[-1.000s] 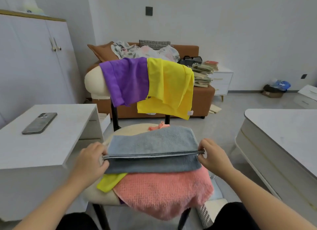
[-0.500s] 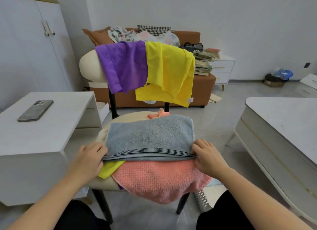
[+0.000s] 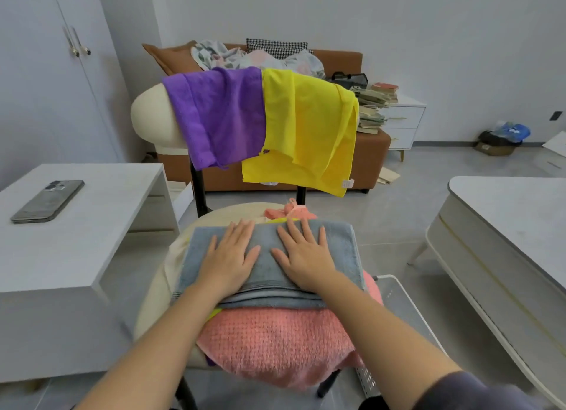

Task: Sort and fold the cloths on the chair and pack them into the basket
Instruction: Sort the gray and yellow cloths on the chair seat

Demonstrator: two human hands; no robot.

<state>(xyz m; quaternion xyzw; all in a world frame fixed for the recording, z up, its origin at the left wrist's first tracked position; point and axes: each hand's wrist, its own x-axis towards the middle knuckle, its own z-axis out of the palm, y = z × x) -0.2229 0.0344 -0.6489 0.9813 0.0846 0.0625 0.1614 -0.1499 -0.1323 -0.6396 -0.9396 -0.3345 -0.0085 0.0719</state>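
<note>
A folded grey towel (image 3: 340, 250) lies on top of the pile on the cream chair (image 3: 153, 112) seat. My left hand (image 3: 229, 256) and my right hand (image 3: 303, 253) lie flat on it side by side, fingers straight, pressing it down. Under it sits a pink towel (image 3: 275, 342), with a strip of yellow cloth peeking out between them. A purple cloth (image 3: 220, 115) and a yellow cloth (image 3: 306, 131) hang over the chair's backrest. A white basket (image 3: 395, 296) stands on the floor to the right of the chair, mostly hidden by my right arm.
A white side table (image 3: 101, 226) with a phone (image 3: 47, 201) stands at the left. A white low table (image 3: 505, 241) is at the right. Behind the chair are a brown sofa (image 3: 370, 152) with bedding, a stack of books (image 3: 373, 106) and a white cupboard (image 3: 55, 72).
My hands let go of the grey towel's front edge and moved onto its top, now lying flat. The fold has been laid down. The view has come closer.
</note>
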